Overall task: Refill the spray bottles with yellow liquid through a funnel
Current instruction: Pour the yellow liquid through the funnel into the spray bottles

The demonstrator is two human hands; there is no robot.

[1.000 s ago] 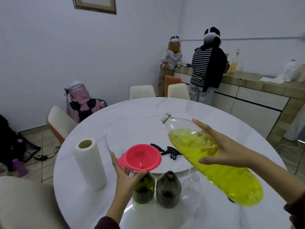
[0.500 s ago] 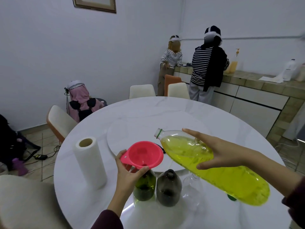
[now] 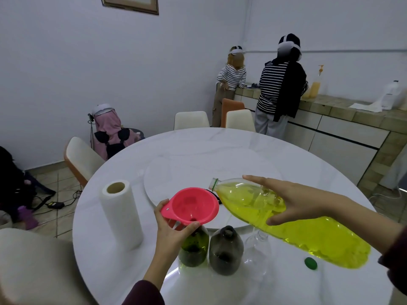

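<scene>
Now bottle mouth lower, nearer funnel

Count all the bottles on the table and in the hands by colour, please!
Green bottle: 1
Brown bottle: 1
Clear empty bottle: 1
Clear bottle with yellow liquid, gripped by the right hand: 1
Total: 4

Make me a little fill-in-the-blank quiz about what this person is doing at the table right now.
1. The funnel sits in the neck of the ____ bottle.
2. The right hand tilts a big bottle of ____ liquid.
3. The left hand steadies the ____.
4. A loose green ____ lies on the table.

Missing words: green; yellow; funnel; cap
</scene>
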